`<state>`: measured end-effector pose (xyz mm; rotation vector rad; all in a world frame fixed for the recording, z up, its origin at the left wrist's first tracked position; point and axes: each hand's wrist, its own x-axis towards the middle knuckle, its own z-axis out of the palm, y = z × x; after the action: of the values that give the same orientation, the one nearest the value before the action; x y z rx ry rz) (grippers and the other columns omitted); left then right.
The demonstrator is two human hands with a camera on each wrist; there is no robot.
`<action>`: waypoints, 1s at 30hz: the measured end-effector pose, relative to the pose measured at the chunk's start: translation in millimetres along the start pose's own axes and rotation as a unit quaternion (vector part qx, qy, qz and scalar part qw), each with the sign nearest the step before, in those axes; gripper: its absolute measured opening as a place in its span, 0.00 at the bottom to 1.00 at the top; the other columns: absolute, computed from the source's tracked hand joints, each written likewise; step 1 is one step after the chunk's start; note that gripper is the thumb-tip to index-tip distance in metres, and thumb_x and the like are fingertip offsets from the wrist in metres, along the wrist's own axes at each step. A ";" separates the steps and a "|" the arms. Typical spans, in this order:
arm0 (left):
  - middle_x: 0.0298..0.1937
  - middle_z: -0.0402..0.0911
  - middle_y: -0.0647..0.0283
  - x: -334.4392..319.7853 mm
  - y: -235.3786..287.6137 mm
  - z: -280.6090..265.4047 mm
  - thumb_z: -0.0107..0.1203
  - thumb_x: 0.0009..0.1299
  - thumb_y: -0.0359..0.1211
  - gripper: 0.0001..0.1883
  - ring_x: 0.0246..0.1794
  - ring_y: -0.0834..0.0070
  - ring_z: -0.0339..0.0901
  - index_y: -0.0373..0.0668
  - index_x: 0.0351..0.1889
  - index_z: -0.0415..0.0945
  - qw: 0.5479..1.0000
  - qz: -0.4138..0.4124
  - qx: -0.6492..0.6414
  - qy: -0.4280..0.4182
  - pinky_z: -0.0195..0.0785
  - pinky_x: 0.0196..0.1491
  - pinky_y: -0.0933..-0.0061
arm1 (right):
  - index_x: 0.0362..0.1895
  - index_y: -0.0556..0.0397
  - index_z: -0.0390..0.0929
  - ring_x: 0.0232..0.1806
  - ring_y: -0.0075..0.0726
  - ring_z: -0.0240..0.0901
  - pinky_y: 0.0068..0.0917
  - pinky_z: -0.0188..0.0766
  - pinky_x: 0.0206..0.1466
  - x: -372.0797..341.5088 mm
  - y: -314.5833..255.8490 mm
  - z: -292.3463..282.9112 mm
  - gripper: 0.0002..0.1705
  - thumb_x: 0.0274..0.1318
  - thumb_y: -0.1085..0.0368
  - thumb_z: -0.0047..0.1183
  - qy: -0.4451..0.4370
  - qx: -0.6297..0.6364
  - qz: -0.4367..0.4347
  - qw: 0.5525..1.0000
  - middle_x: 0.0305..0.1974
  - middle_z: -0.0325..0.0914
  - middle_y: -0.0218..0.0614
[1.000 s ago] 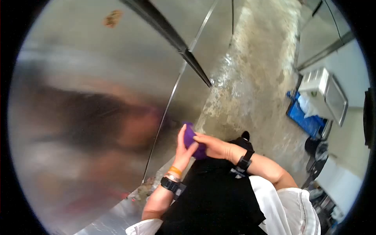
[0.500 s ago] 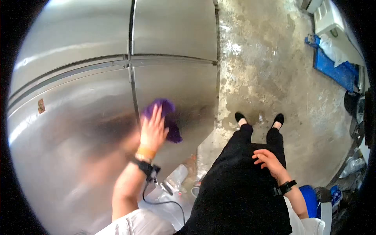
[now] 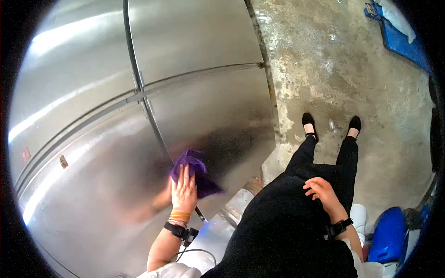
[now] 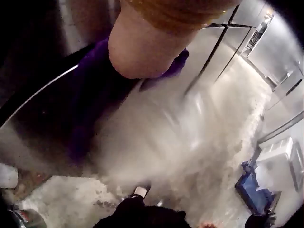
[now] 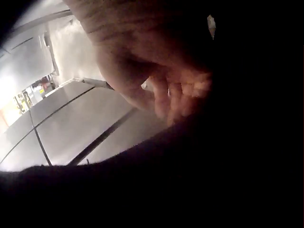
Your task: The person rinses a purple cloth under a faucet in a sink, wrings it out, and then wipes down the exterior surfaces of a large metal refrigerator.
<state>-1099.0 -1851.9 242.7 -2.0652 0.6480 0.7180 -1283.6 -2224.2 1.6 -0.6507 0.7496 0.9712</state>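
My left hand (image 3: 184,192), its fingers straight, presses a purple cloth (image 3: 189,162) flat against a shiny steel door (image 3: 222,125), beside the vertical gap between two doors. Part of the cloth hangs out to the right of the fingers. In the left wrist view the cloth (image 4: 90,90) shows under the hand (image 4: 142,47), whose fingers are hidden. Holding nothing, my right hand (image 3: 323,192) hangs in front of the black clothing with its fingers loosely bent; the right wrist view shows the same hand (image 5: 152,71) with relaxed fingers.
Wet, stained concrete floor (image 3: 343,69) lies right of the steel doors, with two black shoes on it. A blue container (image 3: 388,234) and a white one (image 3: 358,217) stand at the lower right, a blue object (image 3: 403,41) at the upper right.
The hands have parted since the earliest frame, where both held the cloth. The left hand now has it against the door, lower in view than half a second ago; the right hand hangs free.
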 end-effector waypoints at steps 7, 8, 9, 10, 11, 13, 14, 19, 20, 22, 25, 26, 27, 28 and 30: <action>0.75 0.55 0.46 230.0 -62.8 -85.2 0.45 0.68 0.32 0.25 0.78 0.53 0.46 0.36 0.63 0.70 0.968 -0.061 0.102 0.219 0.43 0.74 0.47 | 0.47 0.50 0.77 0.37 0.26 0.76 0.24 0.68 0.36 10.8 19.7 -11.8 0.13 0.67 0.58 0.46 0.063 0.000 0.004 0.998 0.43 0.81 0.33; 0.75 0.55 0.46 228.2 -56.7 -77.9 0.44 0.68 0.32 0.25 0.78 0.53 0.46 0.36 0.64 0.70 0.970 -0.058 0.116 0.204 0.43 0.74 0.47 | 0.46 0.50 0.77 0.37 0.25 0.76 0.23 0.68 0.36 12.7 18.9 -13.6 0.12 0.68 0.59 0.46 0.073 -0.002 0.002 0.997 0.42 0.81 0.33; 0.75 0.55 0.46 213.3 -47.9 -68.1 0.44 0.68 0.31 0.25 0.78 0.53 0.46 0.36 0.64 0.70 0.972 -0.052 0.132 0.186 0.42 0.75 0.48 | 0.46 0.49 0.77 0.36 0.24 0.76 0.23 0.69 0.36 11.4 21.3 -12.5 0.11 0.68 0.59 0.46 0.083 -0.001 0.004 0.997 0.42 0.81 0.32; 0.75 0.56 0.45 186.4 -27.1 -64.0 0.43 0.68 0.32 0.25 0.78 0.53 0.46 0.36 0.64 0.70 0.985 -0.040 0.155 0.061 0.38 0.76 0.48 | 0.46 0.49 0.77 0.36 0.24 0.76 0.23 0.69 0.36 10.9 23.0 -11.9 0.11 0.68 0.59 0.46 0.075 0.007 -0.001 0.997 0.41 0.81 0.32; 0.75 0.57 0.46 158.6 -15.5 -42.4 0.44 0.67 0.33 0.24 0.78 0.53 0.46 0.36 0.62 0.72 0.990 0.020 0.137 0.028 0.36 0.77 0.47 | 0.46 0.49 0.77 0.36 0.24 0.76 0.23 0.68 0.36 11.3 23.4 -12.2 0.11 0.68 0.60 0.46 0.067 0.014 -0.005 0.998 0.41 0.81 0.32; 0.75 0.56 0.49 93.9 1.3 -13.8 0.44 0.68 0.35 0.22 0.79 0.54 0.44 0.36 0.58 0.75 0.997 0.068 0.039 0.016 0.33 0.77 0.45 | 0.46 0.50 0.77 0.37 0.25 0.76 0.23 0.68 0.36 10.1 27.1 -14.5 0.11 0.68 0.60 0.45 0.051 0.016 -0.007 0.999 0.41 0.81 0.32; 0.76 0.55 0.49 79.1 -2.6 -21.3 0.47 0.67 0.34 0.22 0.79 0.53 0.45 0.36 0.56 0.75 0.998 0.057 -0.026 -0.018 0.34 0.77 0.45 | 0.47 0.51 0.77 0.37 0.25 0.76 0.23 0.68 0.37 12.4 29.4 -14.5 0.12 0.69 0.59 0.45 0.041 0.012 -0.004 0.999 0.42 0.81 0.32; 0.77 0.49 0.46 148.6 -43.2 -71.4 0.56 0.66 0.39 0.30 0.80 0.54 0.40 0.35 0.64 0.69 0.995 -0.014 0.067 0.076 0.39 0.74 0.44 | 0.47 0.52 0.76 0.37 0.25 0.76 0.22 0.68 0.36 31.3 30.0 -12.1 0.13 0.68 0.60 0.45 0.030 0.020 -0.011 0.999 0.42 0.81 0.32; 0.77 0.50 0.46 171.5 -31.9 -61.1 0.54 0.68 0.40 0.32 0.80 0.55 0.37 0.36 0.68 0.64 0.997 -0.023 0.064 0.026 0.38 0.74 0.43 | 0.47 0.52 0.76 0.37 0.24 0.76 0.21 0.68 0.35 38.0 31.6 -9.7 0.12 0.68 0.61 0.45 0.031 0.031 -0.011 0.999 0.43 0.81 0.32; 0.78 0.48 0.48 218.7 -4.2 -29.6 0.51 0.70 0.41 0.31 0.81 0.57 0.34 0.38 0.69 0.64 0.995 0.043 0.089 -0.010 0.38 0.74 0.43 | 0.47 0.52 0.76 0.37 0.24 0.76 0.21 0.68 0.35 52.2 32.0 -8.5 0.12 0.68 0.61 0.44 0.036 0.044 0.005 0.998 0.43 0.81 0.32; 0.79 0.46 0.51 278.7 53.2 20.4 0.41 0.73 0.38 0.27 0.81 0.58 0.34 0.40 0.70 0.64 0.989 0.057 0.134 -0.025 0.38 0.74 0.43 | 0.48 0.52 0.76 0.37 0.24 0.76 0.21 0.68 0.35 56.9 43.3 -13.9 0.12 0.69 0.61 0.44 0.037 0.051 -0.009 0.998 0.43 0.81 0.32; 0.79 0.46 0.50 281.3 66.5 40.0 0.38 0.74 0.38 0.25 0.81 0.57 0.34 0.41 0.68 0.66 0.988 0.079 0.126 -0.035 0.36 0.75 0.43 | 0.48 0.52 0.76 0.37 0.24 0.76 0.21 0.68 0.34 55.7 47.3 -18.8 0.12 0.69 0.61 0.44 0.038 0.046 -0.020 0.998 0.42 0.81 0.32; 0.78 0.49 0.50 273.2 78.5 46.8 0.39 0.73 0.36 0.23 0.81 0.58 0.36 0.41 0.63 0.71 0.981 0.113 0.152 -0.051 0.35 0.75 0.43 | 0.48 0.52 0.76 0.37 0.24 0.76 0.21 0.68 0.34 53.3 52.5 -24.5 0.12 0.69 0.61 0.45 0.042 0.050 -0.015 0.998 0.43 0.81 0.32; 0.78 0.50 0.50 252.9 78.8 51.9 0.39 0.73 0.36 0.22 0.81 0.58 0.37 0.41 0.61 0.73 0.977 0.155 0.132 -0.058 0.34 0.75 0.43 | 0.48 0.52 0.76 0.36 0.24 0.76 0.22 0.68 0.34 50.1 58.2 -31.1 0.12 0.68 0.61 0.45 0.046 0.053 -0.010 0.997 0.43 0.81 0.32; 0.75 0.56 0.50 203.5 72.1 59.0 0.42 0.71 0.36 0.20 0.79 0.59 0.43 0.41 0.57 0.76 0.977 0.198 0.070 -0.038 0.36 0.75 0.43 | 0.49 0.52 0.75 0.36 0.24 0.76 0.21 0.68 0.34 49.8 62.8 -32.1 0.12 0.68 0.60 0.47 0.044 0.050 -0.008 0.998 0.43 0.81 0.32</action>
<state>-1018.9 -1877.9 35.3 -1.7872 1.0509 0.9413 -1330.2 -2198.6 -66.4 -0.6146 0.8644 0.8899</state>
